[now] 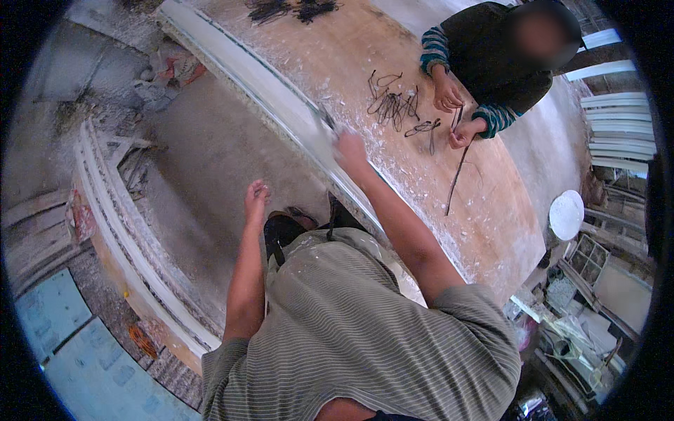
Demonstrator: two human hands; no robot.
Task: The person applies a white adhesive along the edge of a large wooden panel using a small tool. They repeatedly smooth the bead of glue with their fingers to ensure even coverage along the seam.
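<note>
Two hands: your left hand (256, 201) hangs loosely open; your right hand (350, 149) blurs against the long white strip (281, 105) along the tabletop (484, 224), its grip impossible to tell. Steadying the strip left-handed should keep pressure even.

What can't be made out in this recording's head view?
Head view: whether the right hand grips anything; its fingers are blurred.
Head view: the near end of the long white strip; the striped shirt hides it.
Head view: the full extent of the farthest dark cords; the top edge cuts them off.
</note>
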